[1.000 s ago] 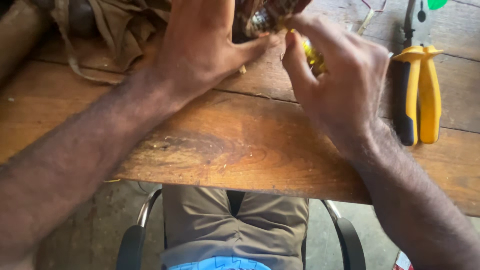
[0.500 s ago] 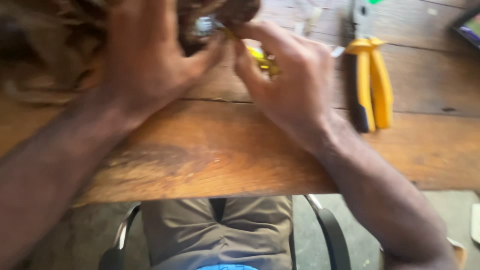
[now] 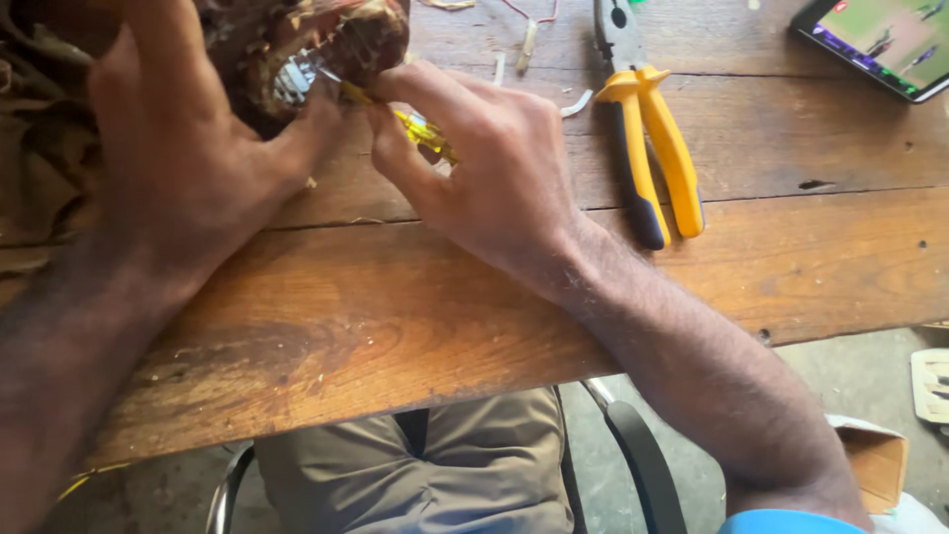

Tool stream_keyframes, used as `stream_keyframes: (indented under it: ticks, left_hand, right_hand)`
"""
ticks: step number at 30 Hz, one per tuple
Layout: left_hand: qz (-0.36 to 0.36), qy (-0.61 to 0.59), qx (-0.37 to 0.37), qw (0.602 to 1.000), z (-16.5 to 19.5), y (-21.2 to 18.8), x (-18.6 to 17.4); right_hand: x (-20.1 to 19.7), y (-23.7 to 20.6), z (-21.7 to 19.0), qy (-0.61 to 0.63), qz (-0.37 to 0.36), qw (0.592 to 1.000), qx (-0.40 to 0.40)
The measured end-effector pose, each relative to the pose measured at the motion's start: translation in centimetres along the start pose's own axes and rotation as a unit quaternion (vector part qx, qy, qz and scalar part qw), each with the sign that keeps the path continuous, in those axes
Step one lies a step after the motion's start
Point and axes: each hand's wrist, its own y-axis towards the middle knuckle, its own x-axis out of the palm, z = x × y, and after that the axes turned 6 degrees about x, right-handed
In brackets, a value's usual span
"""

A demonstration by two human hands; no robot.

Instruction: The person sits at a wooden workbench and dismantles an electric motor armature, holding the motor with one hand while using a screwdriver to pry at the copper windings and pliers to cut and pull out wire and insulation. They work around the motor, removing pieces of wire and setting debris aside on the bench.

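My left hand (image 3: 188,168) grips a brown, worn motor-like part (image 3: 326,44) with a metal core showing, held at the far left of the wooden table (image 3: 395,316). My right hand (image 3: 484,168) is closed around a yellow-handled screwdriver (image 3: 420,129), whose tip points into the part's metal core. The two hands almost touch at the thumbs.
Pliers with yellow handles (image 3: 647,129) lie right of my right hand. A phone with a lit screen (image 3: 885,40) sits at the far right corner. Wire scraps (image 3: 529,44) are scattered at the back. Brown cloth (image 3: 40,148) lies at the left. Chair arms (image 3: 633,455) show below.
The view has swung right and down, so both hands and the pliers now sit further left in the picture. The phone has come into view. Both grips are unchanged.
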Motion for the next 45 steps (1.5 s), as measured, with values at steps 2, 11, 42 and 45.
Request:
stream_keyframes:
  ticks: [2,11,42,45]
  left_hand:
    - [-0.004,-0.002,-0.013,1.0,0.2,0.0,-0.2]
    - [-0.005,0.008,-0.001,1.0,0.7,0.4,-0.7]
    - [-0.007,0.047,-0.02,0.999,0.3,-0.7,-0.3]
    - [-0.007,0.056,-0.015,0.998,-0.1,-0.6,-0.3]
  right_hand:
    - [0.0,0.0,0.0,0.003,0.0,1.0,-0.002]
    - [-0.2,0.0,-0.2,0.004,-0.008,1.0,-0.006]
    - [-0.3,0.0,-0.3,0.01,-0.013,1.0,-0.008]
    - [-0.3,0.1,-0.2,0.011,-0.012,1.0,-0.016]
